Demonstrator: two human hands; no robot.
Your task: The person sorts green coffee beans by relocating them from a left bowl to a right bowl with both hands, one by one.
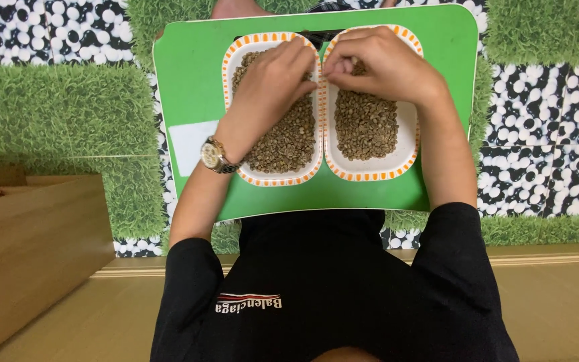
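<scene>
Largest first: floor mat of square tiles (61,114), some artificial grass, some black-and-white pebble print. On it a green rectangular plastic board (189,87) serving as my surface, with a white paper slip (189,144) at its left edge. A wooden box edge (28,241) sits to my left, well apart from the board.

On the board, two white oblong dishes with orange-striped rims, side by side and touching. Left dish (273,177) and right dish (370,171) each hold a bed of small greenish-brown beans (366,124).

My left hand (269,90), wristwatch on the wrist, lies palm-down on the beans of the left dish, fingers loosely curled towards the shared rim. My right hand (380,64) hovers over the far end of the right dish, fingertips bunched together at the rim; whether a bean is pinched between them I cannot tell.

Judgement: sorting step under way, picking single beans near the dividing rims. A next pick would call for a fine fingertip pinch.

Obstruction: both hands cover the far halves of the dishes; the beans there are hidden.
</scene>
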